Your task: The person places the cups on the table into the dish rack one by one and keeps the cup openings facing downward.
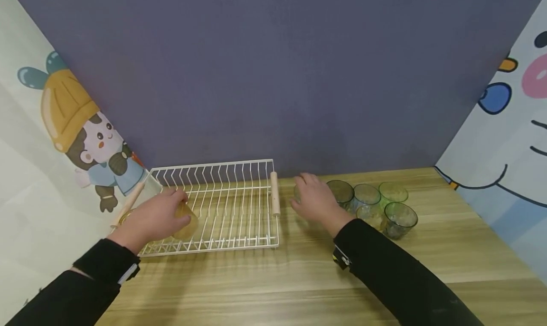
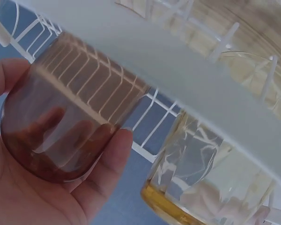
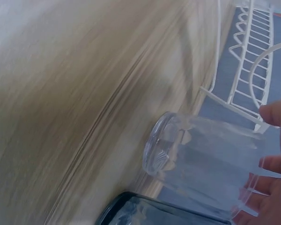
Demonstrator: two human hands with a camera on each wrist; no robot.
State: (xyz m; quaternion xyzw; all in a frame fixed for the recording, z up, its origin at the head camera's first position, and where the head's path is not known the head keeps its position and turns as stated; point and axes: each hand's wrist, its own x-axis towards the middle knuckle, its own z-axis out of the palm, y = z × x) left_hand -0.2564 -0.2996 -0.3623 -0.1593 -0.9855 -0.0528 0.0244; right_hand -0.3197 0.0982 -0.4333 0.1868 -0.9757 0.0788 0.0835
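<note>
Over the left part of a white wire dish rack (image 1: 231, 212), my left hand (image 1: 155, 216) grips an amber-brown drinking glass (image 2: 70, 112) between thumb and fingers. Beside it in the left wrist view is a second glass (image 2: 192, 173), clear with a yellow base, among the rack's wires. My right hand (image 1: 314, 197) is at a clear glass (image 3: 201, 159) standing on the table right of the rack. Its fingers (image 3: 267, 187) spread past the rim on one side, while the thumb shows apart on the other. A dark glass (image 3: 154, 211) stands close by.
Several tinted glasses stand at the right, among them a green glass (image 1: 393, 193), a bluish glass (image 1: 366, 195) and a grey glass (image 1: 399, 221). The rack has a wooden handle (image 1: 275, 193) at each end. A dark panel (image 1: 282, 79) rises behind the wooden table (image 1: 256, 288).
</note>
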